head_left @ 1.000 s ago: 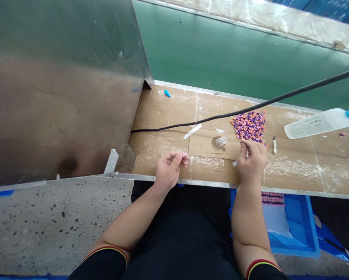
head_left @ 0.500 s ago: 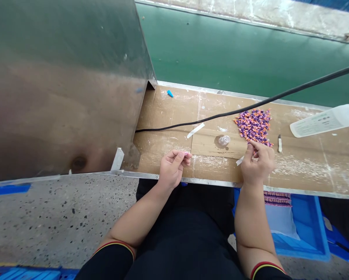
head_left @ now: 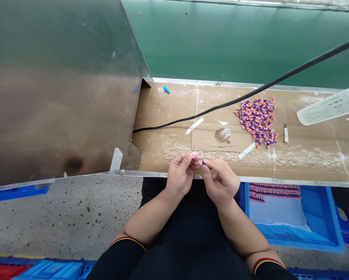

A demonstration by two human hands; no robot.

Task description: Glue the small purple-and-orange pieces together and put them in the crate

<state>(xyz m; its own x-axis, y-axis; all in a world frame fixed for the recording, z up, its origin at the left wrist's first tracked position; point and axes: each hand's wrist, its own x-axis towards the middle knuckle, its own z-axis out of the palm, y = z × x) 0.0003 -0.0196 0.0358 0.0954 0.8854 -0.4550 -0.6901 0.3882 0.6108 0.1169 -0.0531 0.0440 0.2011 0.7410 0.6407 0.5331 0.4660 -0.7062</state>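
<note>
The pink piece [head_left: 194, 156] sits pinched between the fingertips of our left hand [head_left: 180, 175], a purple piece [head_left: 202, 163] held closed in our right hand [head_left: 221, 183], the two almost touching just above the bench's metal edge [head_left: 221, 177]; such small pieces want firm, steady pinches.

Here we are at the bench edge: both hands are up close together, fingertips nearly meeting! The left hand [head_left: 180, 175] pinches a tiny pink piece [head_left: 194, 156] between thumb and fingers, and right beside it the right hand [head_left: 221, 182] pinches a tiny purple piece [head_left: 202, 163]. Further along, a flat, loose heap of small purple and orange pieces [head_left: 257, 122] lies on the cardboard bench top [head_left: 168, 146], well clear of both hands.
</note>
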